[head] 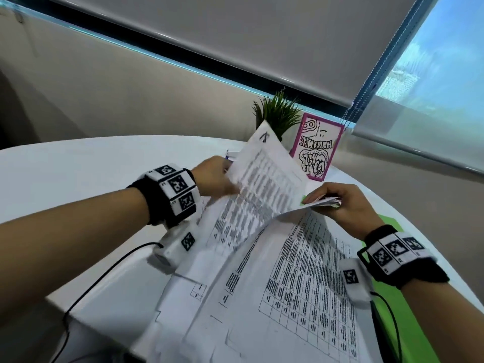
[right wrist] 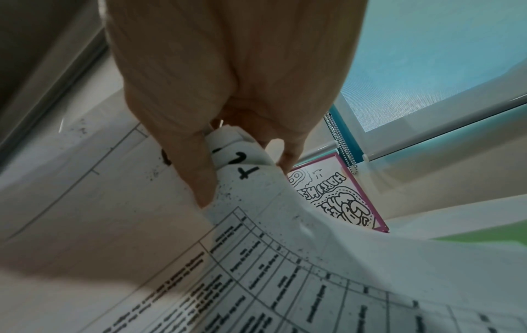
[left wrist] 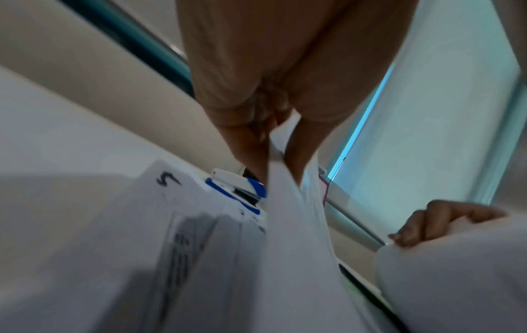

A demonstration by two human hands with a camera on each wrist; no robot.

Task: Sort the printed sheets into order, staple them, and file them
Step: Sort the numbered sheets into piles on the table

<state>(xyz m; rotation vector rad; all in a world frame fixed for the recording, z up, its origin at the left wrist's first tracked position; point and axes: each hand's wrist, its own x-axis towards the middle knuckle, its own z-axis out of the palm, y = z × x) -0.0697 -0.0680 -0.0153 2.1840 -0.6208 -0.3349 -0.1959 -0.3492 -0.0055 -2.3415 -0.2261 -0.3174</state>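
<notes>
White round table [head: 78, 163] carries unsorted printed white sheets [head: 301, 297]; my left hand [head: 212, 176] pinches one, right fingers [head: 322, 195] grip numbered corners. Blue-and-white stapler [left wrist: 242, 187] untouched, green folder [head: 387, 297] waiting.

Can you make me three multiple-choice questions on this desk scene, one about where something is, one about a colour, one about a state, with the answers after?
1. Where does the stapler lie?
A. on the table beyond the sheet marked 5
B. in the right hand
C. on the green folder

2. What colour is the frame of the doodle card?
A. yellow
B. pink
C. black

3. What is the left hand doing?
A. resting flat on the table
B. pressing the stapler
C. pinching a lifted sheet

Answers: 1 A, the left wrist view shows it past that sheet's top edge. 2 B, its border is pink in the head view. 3 C, the fingers grip the raised sheet's edge.
</notes>
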